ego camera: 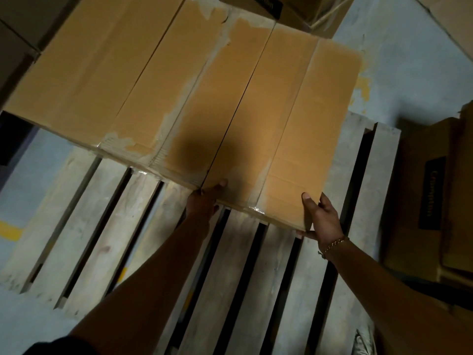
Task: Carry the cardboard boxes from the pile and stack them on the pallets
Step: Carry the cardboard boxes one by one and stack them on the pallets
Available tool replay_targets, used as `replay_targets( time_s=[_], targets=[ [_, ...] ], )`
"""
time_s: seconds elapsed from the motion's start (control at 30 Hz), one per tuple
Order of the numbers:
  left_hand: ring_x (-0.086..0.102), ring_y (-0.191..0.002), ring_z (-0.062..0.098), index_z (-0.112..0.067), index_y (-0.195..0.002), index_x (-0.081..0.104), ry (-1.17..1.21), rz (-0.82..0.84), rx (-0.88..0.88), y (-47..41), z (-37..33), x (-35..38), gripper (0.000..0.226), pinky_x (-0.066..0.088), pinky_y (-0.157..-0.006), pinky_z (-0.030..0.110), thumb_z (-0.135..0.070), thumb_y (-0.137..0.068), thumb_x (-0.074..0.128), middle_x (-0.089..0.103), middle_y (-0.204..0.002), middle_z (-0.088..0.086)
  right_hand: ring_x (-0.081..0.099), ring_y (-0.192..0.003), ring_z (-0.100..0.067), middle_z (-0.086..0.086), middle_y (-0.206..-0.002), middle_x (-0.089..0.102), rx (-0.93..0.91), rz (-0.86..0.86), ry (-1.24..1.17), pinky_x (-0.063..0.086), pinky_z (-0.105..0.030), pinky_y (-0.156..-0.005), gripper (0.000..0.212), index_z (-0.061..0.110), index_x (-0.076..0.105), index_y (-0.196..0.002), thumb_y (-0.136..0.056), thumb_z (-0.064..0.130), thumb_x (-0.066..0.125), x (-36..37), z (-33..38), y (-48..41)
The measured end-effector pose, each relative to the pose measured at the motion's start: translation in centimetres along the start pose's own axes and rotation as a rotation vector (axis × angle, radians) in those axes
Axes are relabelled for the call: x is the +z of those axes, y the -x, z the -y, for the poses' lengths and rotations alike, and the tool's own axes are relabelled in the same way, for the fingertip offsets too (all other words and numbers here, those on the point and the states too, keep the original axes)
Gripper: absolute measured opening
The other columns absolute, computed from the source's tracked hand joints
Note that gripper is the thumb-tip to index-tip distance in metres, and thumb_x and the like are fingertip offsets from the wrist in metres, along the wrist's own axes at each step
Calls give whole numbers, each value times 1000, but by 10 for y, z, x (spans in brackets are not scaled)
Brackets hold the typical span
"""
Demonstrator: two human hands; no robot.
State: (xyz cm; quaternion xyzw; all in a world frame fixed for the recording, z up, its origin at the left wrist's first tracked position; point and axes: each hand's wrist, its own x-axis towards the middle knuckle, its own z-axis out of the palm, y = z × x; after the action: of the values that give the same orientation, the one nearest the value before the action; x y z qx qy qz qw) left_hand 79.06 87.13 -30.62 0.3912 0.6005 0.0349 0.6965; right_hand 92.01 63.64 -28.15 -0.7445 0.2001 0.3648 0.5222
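Two tan, taped cardboard boxes lie side by side on a wooden slatted pallet (153, 239). The right box (294, 124) touches the left box (107, 80) along a dark seam. My left hand (204, 201) grips the near edge of the right box at the seam, thumb on top. Its near right corner is held by my right hand (322, 219), which wears a gold bracelet, with the thumb on top and the fingers along the side and beneath.
More brown boxes (430, 196) with a dark printed label are piled on the floor at the right. Other boxes (294, 8) stand at the top edge and far left. Grey concrete floor (399, 73) with yellow marks surrounds the pallet. Bare slats lie near me.
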Motion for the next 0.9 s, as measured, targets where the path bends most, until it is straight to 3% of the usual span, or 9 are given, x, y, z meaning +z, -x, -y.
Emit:
replay_targets(
  time_s=[0.17, 0.33, 0.43, 0.5, 0.63, 0.77, 0.83, 0.9],
  targets=[
    [64, -110, 20, -19, -119, 60, -12, -3, 9, 0, 2, 0, 58, 54, -79, 29, -40, -73, 88, 67, -124, 1, 58, -114, -26, 7, -124, 60, -16, 4, 22, 58, -63, -85, 43, 37, 51, -139, -98, 44, 61, 0, -1, 2],
    [58, -120, 23, -13, -143, 50, -46, 4, -2, 16, 4, -6, 87, 53, -93, 38, -51, -72, 85, 59, -136, 3, 57, -108, -19, 7, -132, 53, -23, 9, 35, 57, -59, -90, 58, 37, 42, -147, -95, 45, 65, -6, 1, 10],
    [52, -127, 25, -19, -153, 37, -141, 20, 10, 43, 2, -11, 108, 52, -85, 37, -66, -66, 79, 50, -148, 1, 54, -112, -21, 5, -136, 51, -21, 2, 41, 54, -58, -94, 71, 35, 34, -154, -93, 47, 67, -11, 3, 22],
    [50, -129, 27, -22, -155, 34, -219, 6, 46, 64, -3, -14, 100, 49, -77, 34, -67, -75, 73, 47, -151, 2, 54, -117, -22, 3, -144, 51, -23, 0, 41, 53, -56, -95, 76, 34, 32, -155, -91, 50, 69, -18, 6, 32],
    [45, -137, 27, -24, -155, 36, -262, 27, 124, 116, -14, -13, 81, 42, -110, 51, -62, -89, 62, 44, -154, 3, 47, -135, -22, 2, -152, 45, -38, -28, 56, 46, -52, -106, 79, 33, 34, -155, -88, 54, 70, -40, 20, 62],
    [45, -137, 26, -27, -153, 37, -328, 109, 214, 176, -25, -6, 67, 36, -114, 52, -57, -96, 55, 44, -153, 1, 49, -135, -19, 0, -147, 50, -92, -60, 53, 41, -47, -114, 76, 26, 39, -154, -90, 51, 71, -76, 41, 112],
    [45, -137, 29, -24, -152, 37, -403, 163, 222, 204, -34, 4, 64, 35, -115, 54, -54, -98, 53, 45, -152, 3, 49, -134, -17, 2, -146, 49, -121, -79, 43, 41, -39, -114, 72, 22, 41, -153, -91, 46, 70, -97, 52, 144],
    [44, -138, 29, -19, -152, 39, -452, 246, 250, 234, -48, 23, 62, 32, -117, 54, -48, -99, 53, 47, -148, 3, 53, -129, -14, 0, -147, 50, -166, -125, 8, 44, -23, -104, 67, 16, 43, -151, -94, 36, 70, -122, 61, 176]
  ],
)
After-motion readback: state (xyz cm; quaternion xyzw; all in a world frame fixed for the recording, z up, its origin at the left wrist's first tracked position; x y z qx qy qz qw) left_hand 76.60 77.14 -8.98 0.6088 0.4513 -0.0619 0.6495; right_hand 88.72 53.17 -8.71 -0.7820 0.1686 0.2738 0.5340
